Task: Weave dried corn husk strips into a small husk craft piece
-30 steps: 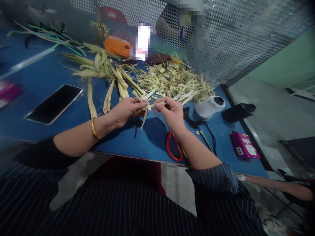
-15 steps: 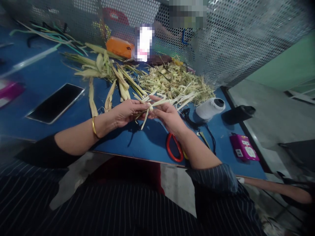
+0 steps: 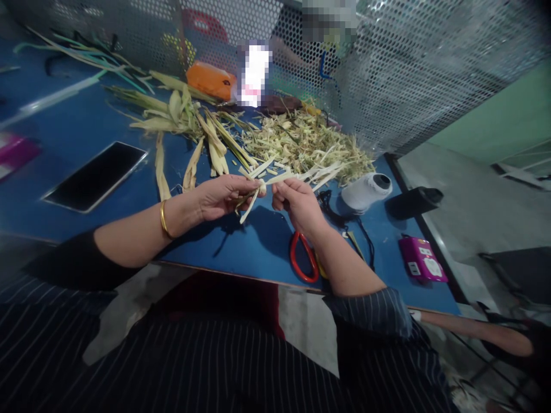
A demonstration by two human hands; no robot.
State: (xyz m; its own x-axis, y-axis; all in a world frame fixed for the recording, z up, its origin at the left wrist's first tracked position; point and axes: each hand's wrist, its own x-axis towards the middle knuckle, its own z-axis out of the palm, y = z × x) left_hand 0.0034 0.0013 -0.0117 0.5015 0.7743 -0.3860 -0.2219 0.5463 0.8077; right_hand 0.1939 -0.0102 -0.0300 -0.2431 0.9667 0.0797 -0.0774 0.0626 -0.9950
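Head view: left hand [image 3: 215,198] pinches a formed knot [image 3: 262,186]; right hand [image 3: 300,205], curled, grips a strip [image 3: 279,177] at three o'clock. Lower ends [image 3: 248,210] hang loose.

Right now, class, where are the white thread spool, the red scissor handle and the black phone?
White thread spool [image 3: 360,193]: head view, side of its wound body.
Red scissor handle [image 3: 293,256]: head view, loop's left side.
Black phone [image 3: 97,176]: head view, middle of screen.

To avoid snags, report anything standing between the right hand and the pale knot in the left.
Nothing visible blocks the right hand from the pale knot in the left hand; only a pale strip spans the gap.
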